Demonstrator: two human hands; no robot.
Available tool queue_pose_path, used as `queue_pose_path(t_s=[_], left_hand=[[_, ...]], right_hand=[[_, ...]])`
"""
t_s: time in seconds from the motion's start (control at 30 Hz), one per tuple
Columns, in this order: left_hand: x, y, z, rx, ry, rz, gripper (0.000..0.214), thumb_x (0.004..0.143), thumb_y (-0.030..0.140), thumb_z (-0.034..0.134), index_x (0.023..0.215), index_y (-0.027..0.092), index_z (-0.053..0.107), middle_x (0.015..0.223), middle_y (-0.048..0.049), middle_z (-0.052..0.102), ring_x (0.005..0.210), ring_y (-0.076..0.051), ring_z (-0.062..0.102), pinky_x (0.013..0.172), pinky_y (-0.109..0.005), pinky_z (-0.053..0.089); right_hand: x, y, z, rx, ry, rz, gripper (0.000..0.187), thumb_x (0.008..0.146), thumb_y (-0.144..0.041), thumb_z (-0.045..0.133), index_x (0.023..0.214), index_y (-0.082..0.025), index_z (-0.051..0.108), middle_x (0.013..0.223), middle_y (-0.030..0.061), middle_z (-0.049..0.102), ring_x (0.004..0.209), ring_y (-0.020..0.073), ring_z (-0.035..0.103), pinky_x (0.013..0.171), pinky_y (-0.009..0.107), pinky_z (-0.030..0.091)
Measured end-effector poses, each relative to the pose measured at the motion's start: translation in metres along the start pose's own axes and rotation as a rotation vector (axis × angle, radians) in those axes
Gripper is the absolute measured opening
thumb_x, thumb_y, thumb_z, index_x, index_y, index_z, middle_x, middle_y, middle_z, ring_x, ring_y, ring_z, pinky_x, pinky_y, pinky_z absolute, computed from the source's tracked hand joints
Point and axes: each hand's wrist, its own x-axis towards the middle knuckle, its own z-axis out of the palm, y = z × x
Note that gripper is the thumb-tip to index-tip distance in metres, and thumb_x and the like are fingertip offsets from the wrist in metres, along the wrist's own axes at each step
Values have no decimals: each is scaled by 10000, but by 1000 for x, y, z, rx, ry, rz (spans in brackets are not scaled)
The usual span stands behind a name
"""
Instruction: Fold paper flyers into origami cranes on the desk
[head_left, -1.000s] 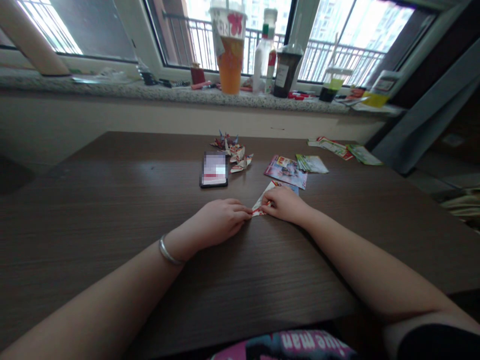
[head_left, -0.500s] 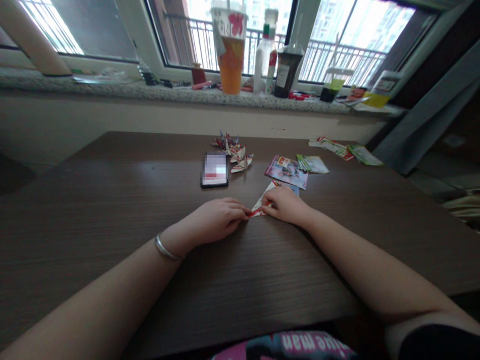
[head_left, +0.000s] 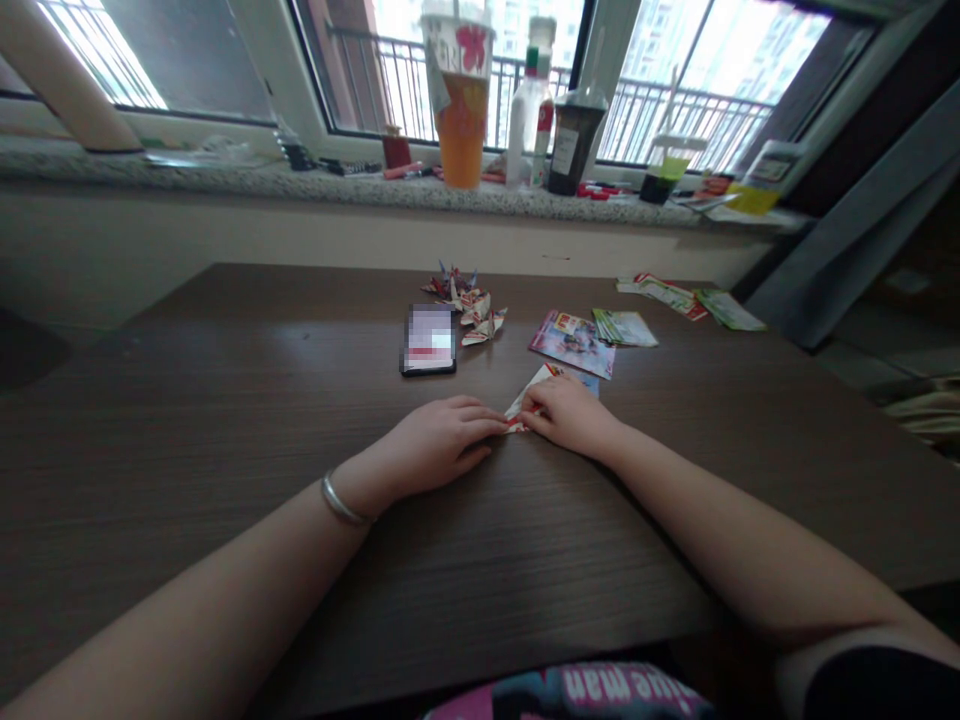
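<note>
A small folded piece of white paper with red print lies on the table, its narrow corner pointing left. My right hand rests on it with curled fingers, pinching it and hiding much of its right part. From the left, my left hand lies low over the table, fingers stretched out and fingertips touching the paper's corner; its thumb is apart. A blue printed sheet shows just behind my right hand. Several folded paper figures stand beyond, beside a phone with a lit, blurred screen.
Pink printed sheets and a green-and-white stack of paper lie behind my right hand. More leaflets are at the far right of the table. Cups and bottles, including a tall orange drink, line the windowsill.
My left hand has slid slightly right, its fingers straighter and its thumb further apart at the paper's corner. My right hand has shifted a little left on the paper.
</note>
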Motion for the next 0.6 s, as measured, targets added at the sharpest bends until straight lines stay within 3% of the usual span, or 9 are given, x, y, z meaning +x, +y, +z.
queue_pose_path(t_s=[0.13,0.3,0.6], left_hand=[[0,2,-1,49,-15,-14,309,924,229,497,1211,212,609,1187,-57,648,1098,-205,581,982,-368,463],[1,4,0,87,-27,-11,308,909,233,527,1203,192,608,1167,-68,647,1082,-215,583,968,-371,472],[3,7,-2,205,-57,35,333,924,255,513,1241,195,597,1170,-75,639,1057,-227,582,933,-374,487]], right_hand=[[0,3,0,44,20,-13,148,867,-282,572,779,-180,634,814,47,684,801,182,590,734,292,358],[1,12,-2,-7,39,-30,227,848,-385,617,751,-181,633,795,59,671,820,202,561,743,305,352],[3,10,-1,-21,29,-65,206,850,-378,633,777,-186,643,807,53,677,854,214,546,779,325,349]])
